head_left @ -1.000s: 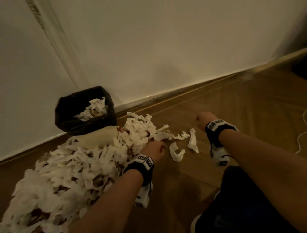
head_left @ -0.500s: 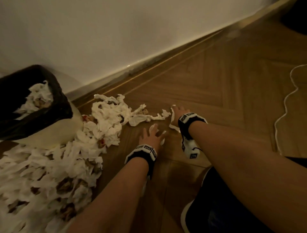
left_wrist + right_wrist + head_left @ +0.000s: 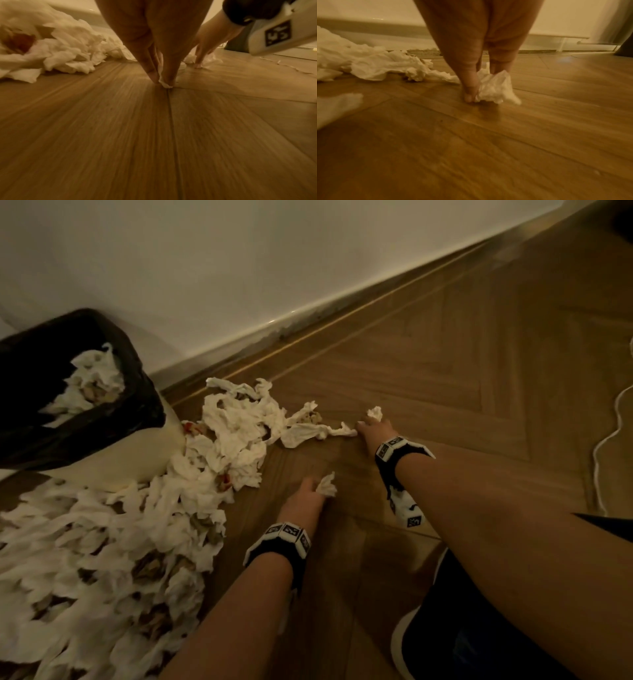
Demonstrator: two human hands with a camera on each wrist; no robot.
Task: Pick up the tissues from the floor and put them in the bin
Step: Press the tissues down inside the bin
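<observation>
A big heap of crumpled white tissues [image 3: 113, 529] covers the wooden floor at the left, up against a bin [image 3: 144, 453] lined with a black bag [image 3: 85, 426] that holds some tissues. My left hand [image 3: 308, 494] is down at the floor and pinches a small tissue [image 3: 327, 486], seen between thumb and fingers [image 3: 165, 82] in the left wrist view. Further out, my right hand [image 3: 371, 428] pinches another crumpled tissue [image 3: 494, 86], whose tip [image 3: 375, 413] shows above the fingers. A twisted tissue strip [image 3: 315, 433] lies just left of that hand.
A white wall and skirting board [image 3: 308, 316] run diagonally behind the tissues. A white cord [image 3: 613, 433] snakes over the floor at the far right. My dark-clothed knee [image 3: 496, 628] is at the bottom right. Bare wood floor [image 3: 479, 371] stretches to the right.
Both hands went down from above the floor onto two loose tissues and closed on them. The view swung right and down, shifting the bin to the left edge.
</observation>
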